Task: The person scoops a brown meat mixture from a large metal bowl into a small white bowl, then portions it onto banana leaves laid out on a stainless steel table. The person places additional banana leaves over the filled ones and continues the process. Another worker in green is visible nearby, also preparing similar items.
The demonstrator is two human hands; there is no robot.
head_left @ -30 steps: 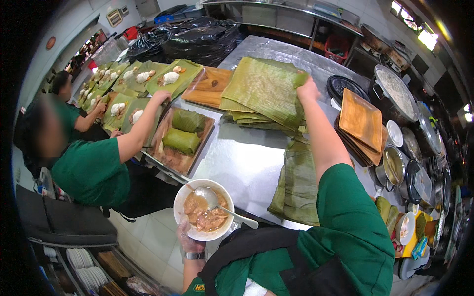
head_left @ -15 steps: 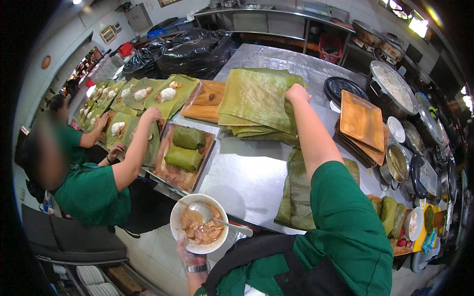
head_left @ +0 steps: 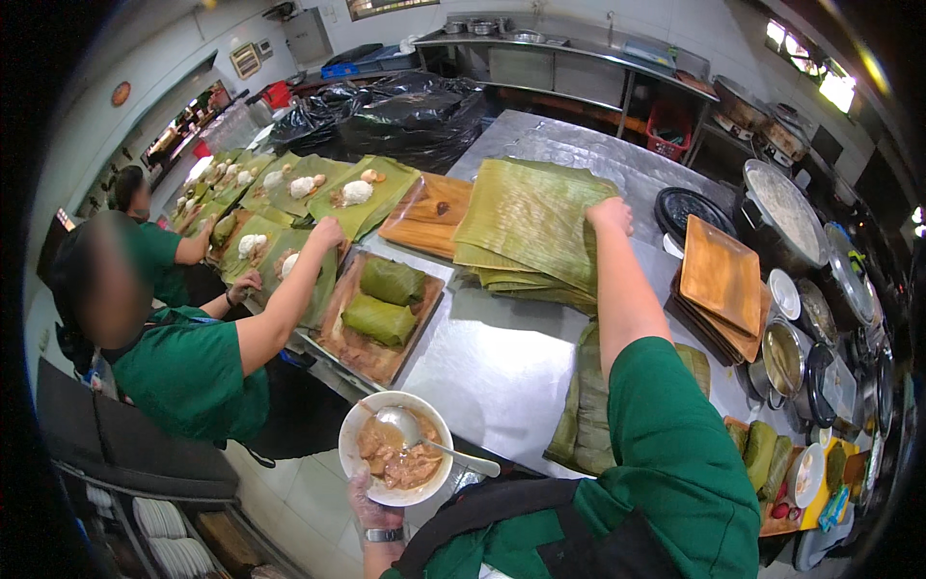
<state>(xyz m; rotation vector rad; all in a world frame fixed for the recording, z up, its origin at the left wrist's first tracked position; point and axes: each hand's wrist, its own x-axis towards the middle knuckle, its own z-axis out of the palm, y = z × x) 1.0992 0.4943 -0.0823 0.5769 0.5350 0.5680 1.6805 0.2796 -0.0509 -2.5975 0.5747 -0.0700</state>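
My left hand, in a clear glove with a watch at the wrist, holds a white bowl from its near left side. Inside are brown saucy meat chunks and a metal spoon, its handle leaning over the right rim. My right arm reaches across the steel table to a stack of banana leaves. At the stack's right edge, my right hand is closed on a leaf edge; the fingertips are partly hidden. Two leaf-wrapped parcels lie on a wooden tray beyond the bowl.
To the left, two co-workers in green handle open leaves topped with rice. A wooden board adjoins the leaf stack. More leaves lie under my right arm. Wooden plates, a black lid and pots stand at right.
The whole view has shifted, so the table sits lower and further right. My right hand stays at the leaf stack's edge and my left keeps the bowl. The farther co-worker's leaf is now partly folded.
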